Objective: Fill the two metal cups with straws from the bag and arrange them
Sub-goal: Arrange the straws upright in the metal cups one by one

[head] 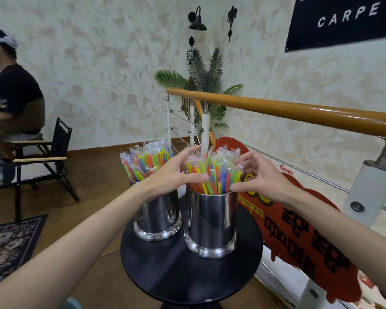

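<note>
Both hands close around one bundle of wrapped straws: the left hand curls its fingers and thumb round the bundle's 9 o'clock side, and the right hand cups the 3 o'clock side, thumb low by the rim and fingers bent onto the crinkled clear wrappers. That bundle stands upright in the nearer metal cup, a polished, mirror-bright cylinder with a flared foot, set at about 1 o'clock on the round, matte black bench. The straws are red, yellow, green, blue and orange, each sleeved in transparent film. Just beside it at 10 o'clock stands the second metal cup, of the same shape, holding its own straw bundle untouched. Past the bench at 3 o'clock leans a red drip-edged sign reading "Coffee Shop" and "Popeye", with black block lettering. Beyond runs a glossy wooden handrail. Far off at 1 o'clock a dark banner shows "CARPE" on the mottled plaster wall.
</note>
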`<state>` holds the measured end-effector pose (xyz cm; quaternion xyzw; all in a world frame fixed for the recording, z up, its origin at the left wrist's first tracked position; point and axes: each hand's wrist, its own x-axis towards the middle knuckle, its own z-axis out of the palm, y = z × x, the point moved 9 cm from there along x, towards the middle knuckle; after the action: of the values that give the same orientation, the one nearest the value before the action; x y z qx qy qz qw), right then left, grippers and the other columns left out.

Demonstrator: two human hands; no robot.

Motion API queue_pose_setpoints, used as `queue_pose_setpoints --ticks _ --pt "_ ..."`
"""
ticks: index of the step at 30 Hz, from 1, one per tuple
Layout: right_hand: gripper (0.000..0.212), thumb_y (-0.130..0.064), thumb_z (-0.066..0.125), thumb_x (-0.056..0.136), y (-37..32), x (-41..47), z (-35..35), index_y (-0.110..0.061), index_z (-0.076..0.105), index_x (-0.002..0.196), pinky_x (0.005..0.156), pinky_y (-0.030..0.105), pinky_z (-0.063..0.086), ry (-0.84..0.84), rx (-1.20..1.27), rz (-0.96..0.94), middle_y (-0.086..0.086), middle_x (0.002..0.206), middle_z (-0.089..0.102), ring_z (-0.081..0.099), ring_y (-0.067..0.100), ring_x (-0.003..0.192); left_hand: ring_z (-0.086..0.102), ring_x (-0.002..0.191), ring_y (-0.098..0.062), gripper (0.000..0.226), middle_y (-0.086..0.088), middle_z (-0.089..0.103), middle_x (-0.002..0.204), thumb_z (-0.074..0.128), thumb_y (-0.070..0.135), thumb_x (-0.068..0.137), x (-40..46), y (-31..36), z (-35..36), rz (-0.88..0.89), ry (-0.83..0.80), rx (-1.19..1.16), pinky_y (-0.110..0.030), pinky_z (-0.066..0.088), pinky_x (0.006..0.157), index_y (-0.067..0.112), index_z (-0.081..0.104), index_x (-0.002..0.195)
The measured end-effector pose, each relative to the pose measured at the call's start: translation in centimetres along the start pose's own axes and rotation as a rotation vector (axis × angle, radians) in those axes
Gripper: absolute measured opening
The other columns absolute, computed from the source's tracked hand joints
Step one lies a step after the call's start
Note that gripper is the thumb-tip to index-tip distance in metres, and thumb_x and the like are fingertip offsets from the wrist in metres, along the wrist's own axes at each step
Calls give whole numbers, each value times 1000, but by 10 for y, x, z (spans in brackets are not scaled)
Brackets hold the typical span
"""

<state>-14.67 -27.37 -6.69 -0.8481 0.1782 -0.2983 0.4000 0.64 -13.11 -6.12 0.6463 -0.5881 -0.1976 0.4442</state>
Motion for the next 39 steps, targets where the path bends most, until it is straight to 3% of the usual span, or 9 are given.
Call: queue_pose_setpoints --ticks 3,8,11,13,20,25,28,31,39 --pt "67 -17 97 60 9 -1 -6 -24 52 109 86 37 57 -9 -27 67 2 114 64 65 16 106 22 145 -7 107 15 19 164 78 57 68 -8 -2 2 -25 -57 18 -29 27 110 43 20 156" --pt "81 -16 100 54 25 -1 -5 -27 46 114 91 39 55 -66 -30 152 2 120 58 60 19 116 23 127 29 131 25 16 156 88 48 68 -14 1 24 -15 -68 39 -16 23 115 38 -5 159" --pt "109 -7 97 57 27 4 11 -30 32 141 101 36 50 -184 48 198 -3 143 47 49 16 132 8 150 -2 141 9 3 168 91 55 62 -10 2 35 8 39 144 -38 13 125 40 -11 158" --pt "124 -1 94 60 25 5 26 -35 21 154 111 41 45 -297 110 186 -8 153 41 44 15 140 8 143 2 143 5 5 167 91 55 61 -5 1 39 12 92 144 -32 11 120 40 -13 158" --pt "105 -19 99 59 14 3 27 -40 37 141 99 33 53 -254 24 119 -5 133 60 63 14 121 22 145 -8 143 3 12 161 91 51 63 10 -7 36 10 222 98 -27 21 115 31 -12 160" --pt "85 -20 95 66 10 -5 15 -41 43 130 82 21 52 -283 -40 142 -5 122 61 66 6 106 54 109 22 90 31 50 125 86 16 79 11 1 30 77 158 -66 -6 42 97 14 33 151" --pt "93 -27 96 65 10 -5 19 -35 43 140 97 18 48 -322 -22 134 -16 129 62 59 -11 113 67 101 7 47 14 71 111 81 13 84 16 -5 26 100 148 -61 -14 52 89 22 61 125" --pt "108 -37 98 61 14 -5 27 -37 36 149 118 45 38 -363 38 132 -13 144 57 52 9 135 72 93 -3 32 6 77 103 76 17 89 16 -13 23 68 167 -89 -14 53 75 12 68 120" --pt "107 -52 96 59 10 -9 28 -41 37 147 116 43 40 -241 -82 73 -21 140 56 52 4 132 73 93 -10 20 2 78 98 75 15 90 25 -30 18 -12 221 -179 -24 54 81 12 73 109"
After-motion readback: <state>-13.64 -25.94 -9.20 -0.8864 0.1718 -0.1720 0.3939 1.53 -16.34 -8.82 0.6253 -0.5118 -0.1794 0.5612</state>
